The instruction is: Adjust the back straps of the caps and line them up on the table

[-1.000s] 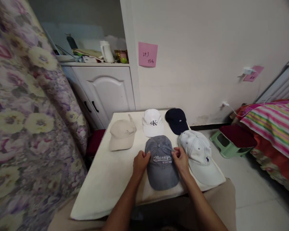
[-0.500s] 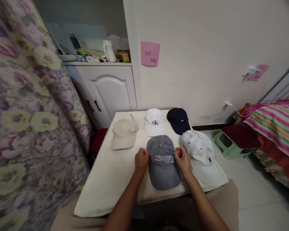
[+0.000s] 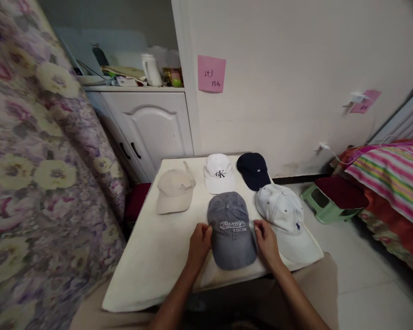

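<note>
A grey cap (image 3: 232, 233) with white lettering lies at the table's front middle, brim toward me. Close against its left side is my left hand (image 3: 200, 240), fingers bent together; whether they pinch the fabric is unclear. My right hand (image 3: 265, 238) is beside the cap's right side, slightly apart from it, fingers curled but loose with nothing between them. Behind are a white cap (image 3: 219, 176) with black letters and a navy cap (image 3: 253, 169). To the right sits a pale blue cap (image 3: 284, 215), to the left a beige cap (image 3: 175, 190).
The caps rest on a cream-covered table (image 3: 147, 266). A floral curtain (image 3: 55, 160) hangs at the left, beside a white cabinet (image 3: 154, 119). On the right are a green stool (image 3: 318, 204) and a bed with a striped cover (image 3: 392, 169).
My right hand has come away from the grey cap's right edge and moved slightly down. My left hand has dropped a little along the left side. The view has shifted slightly.
</note>
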Tool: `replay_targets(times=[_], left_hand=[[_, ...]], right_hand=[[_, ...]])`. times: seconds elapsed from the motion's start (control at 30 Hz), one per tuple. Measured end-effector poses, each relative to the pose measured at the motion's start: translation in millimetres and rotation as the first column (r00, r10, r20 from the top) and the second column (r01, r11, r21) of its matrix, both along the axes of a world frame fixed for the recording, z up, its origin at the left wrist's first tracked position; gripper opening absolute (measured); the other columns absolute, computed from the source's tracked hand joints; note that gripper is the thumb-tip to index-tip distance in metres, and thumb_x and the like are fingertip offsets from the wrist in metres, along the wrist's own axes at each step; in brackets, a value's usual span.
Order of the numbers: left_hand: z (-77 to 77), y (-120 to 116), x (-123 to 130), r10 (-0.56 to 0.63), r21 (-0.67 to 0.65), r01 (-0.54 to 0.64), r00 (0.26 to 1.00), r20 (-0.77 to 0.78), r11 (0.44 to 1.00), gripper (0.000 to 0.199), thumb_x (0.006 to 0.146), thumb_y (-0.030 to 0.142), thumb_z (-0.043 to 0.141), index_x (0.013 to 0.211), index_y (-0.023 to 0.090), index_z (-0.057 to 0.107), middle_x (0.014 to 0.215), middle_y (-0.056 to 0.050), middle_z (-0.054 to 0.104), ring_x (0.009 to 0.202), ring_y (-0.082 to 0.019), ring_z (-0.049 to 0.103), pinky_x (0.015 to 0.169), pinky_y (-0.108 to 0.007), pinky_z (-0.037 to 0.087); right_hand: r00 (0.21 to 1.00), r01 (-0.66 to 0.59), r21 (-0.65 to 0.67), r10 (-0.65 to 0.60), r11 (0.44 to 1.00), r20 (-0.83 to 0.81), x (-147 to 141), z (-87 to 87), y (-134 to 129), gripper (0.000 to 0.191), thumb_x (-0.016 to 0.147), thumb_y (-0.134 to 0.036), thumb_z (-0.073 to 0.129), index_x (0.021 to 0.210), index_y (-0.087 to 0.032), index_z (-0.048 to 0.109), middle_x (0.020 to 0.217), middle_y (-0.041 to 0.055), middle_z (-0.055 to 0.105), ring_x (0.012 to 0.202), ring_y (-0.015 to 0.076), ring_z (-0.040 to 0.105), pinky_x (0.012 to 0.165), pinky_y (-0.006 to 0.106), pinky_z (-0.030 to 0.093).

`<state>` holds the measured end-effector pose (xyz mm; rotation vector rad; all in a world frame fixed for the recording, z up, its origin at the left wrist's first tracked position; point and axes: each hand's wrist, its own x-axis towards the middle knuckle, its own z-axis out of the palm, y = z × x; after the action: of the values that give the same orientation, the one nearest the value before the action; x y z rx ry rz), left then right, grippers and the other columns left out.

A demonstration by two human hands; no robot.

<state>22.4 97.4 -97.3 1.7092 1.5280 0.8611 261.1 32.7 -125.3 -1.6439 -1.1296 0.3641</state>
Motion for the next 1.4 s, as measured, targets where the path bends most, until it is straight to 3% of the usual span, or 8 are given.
replay_targets(times=[0.17, 0.33, 0.63, 0.8, 1.0, 1.27, 1.4], left_hand=[[1.8, -26, -3, -0.072, 0.009, 0.072, 0.997, -0.030, 0.997, 0.009, 0.084, 0.030, 0.054, 0.079, 0.023, 0.051, 0.076, -0.001, 0.060, 0.071, -0.020, 0.059, 0.069, -0.031, 0.046], [3.5, -36, -1, -0.114, 0.009, 0.114, 0.992, -0.048, 0.993, 0.007, 0.081, 0.028, 0.056, 0.083, 0.021, 0.056, 0.081, -0.004, 0.062, 0.073, -0.021, 0.060, 0.071, -0.033, 0.047], [7.3, -26, -12, -0.126, 0.025, 0.127, 0.991, -0.045, 0.992, 0.015, 0.082, 0.022, 0.053, 0.095, 0.019, 0.060, 0.098, -0.009, 0.065, 0.089, -0.023, 0.064, 0.083, -0.036, 0.051], [5.6, -26, -10, -0.152, 0.002, 0.152, 0.988, -0.032, 0.988, 0.013, 0.080, 0.021, 0.056, 0.093, 0.019, 0.060, 0.094, -0.008, 0.067, 0.088, -0.023, 0.066, 0.083, -0.036, 0.051], [4.7, -31, -9, -0.182, -0.016, 0.181, 0.982, -0.044, 0.983, 0.007, 0.080, 0.021, 0.055, 0.085, 0.019, 0.059, 0.085, -0.004, 0.066, 0.079, -0.021, 0.064, 0.076, -0.033, 0.049], [6.7, -33, -13, -0.218, 0.021, 0.218, 0.976, -0.018, 0.976, 0.010, 0.081, 0.022, 0.051, 0.085, 0.020, 0.060, 0.083, -0.005, 0.065, 0.078, -0.022, 0.063, 0.074, -0.035, 0.049], [4.4, -35, -13, -0.186, 0.077, 0.184, 0.982, 0.020, 0.980, 0.020, 0.081, 0.022, 0.051, 0.099, 0.019, 0.059, 0.101, -0.010, 0.062, 0.091, -0.024, 0.063, 0.083, -0.039, 0.050]], right_hand=[[1.000, -0.012, -0.021, 0.012, 1.000, -0.013, -1, -8.7, -18, 0.031, 0.087, -0.043, 0.054, 0.098, -0.017, 0.067, 0.097, 0.0139, 0.072, 0.088, 0.0282, 0.067, 0.083, 0.042, 0.053], [0.998, -0.039, -0.025, 0.038, 0.999, -0.039, -6, -6.5, -20, 0.029, 0.086, -0.041, 0.055, 0.099, -0.018, 0.067, 0.100, 0.0129, 0.072, 0.088, 0.0269, 0.068, 0.084, 0.041, 0.054], [0.991, -0.025, -0.066, 0.016, 0.998, -0.133, -2, -11.4, -34, 0.028, 0.080, -0.038, 0.060, 0.098, -0.018, 0.068, 0.095, 0.0110, 0.073, 0.080, 0.0271, 0.069, 0.078, 0.041, 0.055], [0.977, -0.038, -0.098, 0.017, 0.994, -0.211, 4, -14.5, -39, 0.029, 0.079, -0.042, 0.062, 0.094, -0.019, 0.069, 0.090, 0.0106, 0.075, 0.080, 0.0283, 0.070, 0.074, 0.040, 0.056], [0.952, -0.034, -0.106, 0.000, 0.994, -0.305, 6, -10.7, -40, 0.035, 0.071, -0.047, 0.070, 0.091, -0.018, 0.070, 0.096, 0.0123, 0.073, 0.090, 0.0286, 0.069, 0.080, 0.039, 0.056], [0.860, -0.104, -0.162, 0.006, 0.981, -0.511, 0, -0.8, -61, 0.047, 0.066, -0.061, 0.074, 0.083, -0.019, 0.063, 0.073, 0.0063, 0.071, 0.061, 0.0228, 0.068, 0.055, 0.033, 0.055], [0.705, -0.202, -0.242, -0.031, 0.949, -0.709, -1, 8.2, -73, 0.057, 0.051, -0.063, 0.085, 0.072, -0.018, 0.058, 0.072, 0.0075, 0.074, 0.055, 0.0199, 0.070, 0.049, 0.027, 0.053]])
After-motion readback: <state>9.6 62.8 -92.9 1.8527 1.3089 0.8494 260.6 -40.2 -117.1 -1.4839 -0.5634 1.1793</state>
